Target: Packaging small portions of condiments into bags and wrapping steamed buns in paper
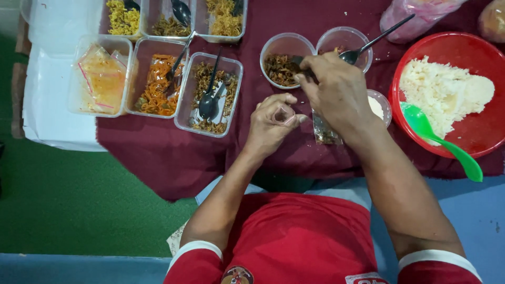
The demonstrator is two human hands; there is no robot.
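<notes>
Head view: looking straight down at both hands working above a counter covered with a maroon cloth (pixel 173 152).
Thing in hand: a small clear pouch (pixel 284 114), pinched at its mouth, just in front of the round tub (pixel 265 52) of brown fried bits (pixel 279 71).
Left hand (pixel 271 123): curled closed, thumb and fingers holding the pouch mouth open and facing up.
Right hand (pixel 336 92): clenched around what looks like a spoon (pixel 298 61). Its metal end lies in the round tub, and the handle is hidden in the fist.
Doing it well: I judge that a modest, level scoop suits so narrow a mouth. The pouch is best held close to the tub's rim so the carry is short. The left fingers should hold the opening wide and steady while the spoon tips.
Risk: crumbs dropping on the cloth, or the thin film folding shut under the spoon.
Just beside: a filled pouch (pixel 325 134) lies under the right wrist, and a small cup (pixel 380 105) of something white is partly hidden behind that hand.
Behind: a second round tub (pixel 336 38) touches the first, with a long spoon (pixel 381 34) resting in it.
Right side: a red bowl (pixel 447 44) of white rice (pixel 442 92) with a green spoon (pixel 447 144) lying over its rim.
Left side: rectangular trays (pixel 208 94) of fried shreds, several with spoons in them, well apart from the hands.
</notes>
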